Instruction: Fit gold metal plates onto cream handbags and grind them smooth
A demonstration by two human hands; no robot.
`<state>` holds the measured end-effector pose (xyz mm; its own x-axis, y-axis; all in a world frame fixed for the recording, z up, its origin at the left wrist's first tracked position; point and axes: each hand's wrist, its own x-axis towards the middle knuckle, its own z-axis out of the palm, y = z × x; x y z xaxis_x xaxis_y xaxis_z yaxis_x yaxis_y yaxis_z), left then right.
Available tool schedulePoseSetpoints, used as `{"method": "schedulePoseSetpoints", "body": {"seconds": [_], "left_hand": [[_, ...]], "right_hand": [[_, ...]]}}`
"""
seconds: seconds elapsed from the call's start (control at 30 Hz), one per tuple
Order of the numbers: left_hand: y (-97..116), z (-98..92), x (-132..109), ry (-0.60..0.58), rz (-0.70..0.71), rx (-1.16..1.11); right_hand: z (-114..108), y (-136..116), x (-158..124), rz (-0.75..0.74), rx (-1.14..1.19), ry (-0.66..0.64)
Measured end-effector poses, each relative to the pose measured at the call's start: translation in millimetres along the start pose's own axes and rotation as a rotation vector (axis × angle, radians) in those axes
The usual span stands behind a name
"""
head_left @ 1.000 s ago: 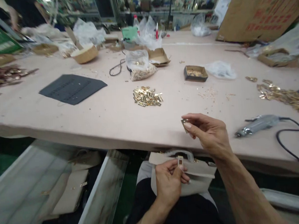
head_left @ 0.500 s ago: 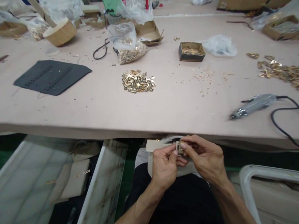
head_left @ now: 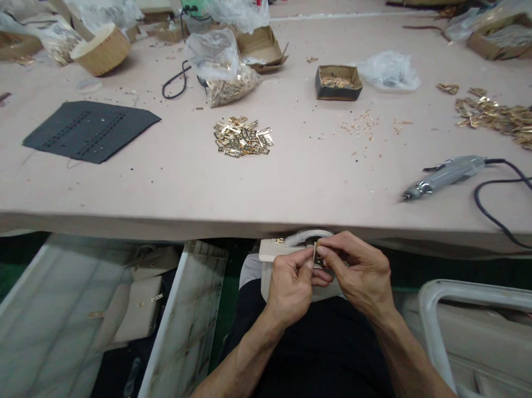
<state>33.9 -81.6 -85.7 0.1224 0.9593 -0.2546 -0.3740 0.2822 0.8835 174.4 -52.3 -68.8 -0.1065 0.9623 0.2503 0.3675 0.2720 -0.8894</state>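
A cream handbag (head_left: 266, 253) with a plastic-wrapped handle (head_left: 315, 234) lies on my lap, against the table's edge. Over it, my left hand (head_left: 291, 284) is closed, thumb and fingers pinching a small gold metal plate (head_left: 317, 256). From the other side my right hand (head_left: 360, 268) grips the same plate between thumb and fingertips. Whether the plate is joined to the bag is hidden by my fingers. Ahead on the table lies a pile of similar gold plates (head_left: 243, 137).
An electric screwdriver (head_left: 445, 176) with a black cord lies at the right. Farther back are a small box of tiny screws (head_left: 339, 92), a bag of metal parts (head_left: 230, 87) and a dark sheet (head_left: 90, 131). Crates with bags flank me: left crate (head_left: 205, 311), right crate (head_left: 429, 315).
My right fingers have shifted slightly and close in over the plate, which now appears turned more edge-on. The whole view has tilted a little, so the table sits higher.
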Motion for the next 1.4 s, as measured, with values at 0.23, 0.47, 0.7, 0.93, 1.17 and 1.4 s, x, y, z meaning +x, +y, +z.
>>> {"method": "schedulePoseSetpoints", "body": {"seconds": [0.23,0.47,0.7,0.93,1.17,1.4], "left_hand": [[1.0,0.9,-2.4,0.005,-0.002,0.001],[3.9,0.2,-1.1,0.012,-0.017,-0.030],[-0.6,0.5,1.8,0.015,-0.041,-0.065],[1.1,1.3,2.2,0.049,-0.039,-0.051],[-3.1,0.8,3.3,0.035,-0.024,-0.053],[-2.8,0.4,2.6,0.020,-0.020,-0.046]], "right_hand": [[-1.5,-0.7,-1.7,-0.022,-0.023,-0.019],[-4.2,0.5,-3.7,0.010,0.053,-0.027],[-10.4,2.1,-1.4,0.103,0.170,0.047],[-1.8,1.2,-5.3,0.053,0.094,0.058],[1.4,-2.4,-5.4,0.039,0.077,0.056],[4.0,-0.9,-6.3,0.064,0.123,0.052]]}}
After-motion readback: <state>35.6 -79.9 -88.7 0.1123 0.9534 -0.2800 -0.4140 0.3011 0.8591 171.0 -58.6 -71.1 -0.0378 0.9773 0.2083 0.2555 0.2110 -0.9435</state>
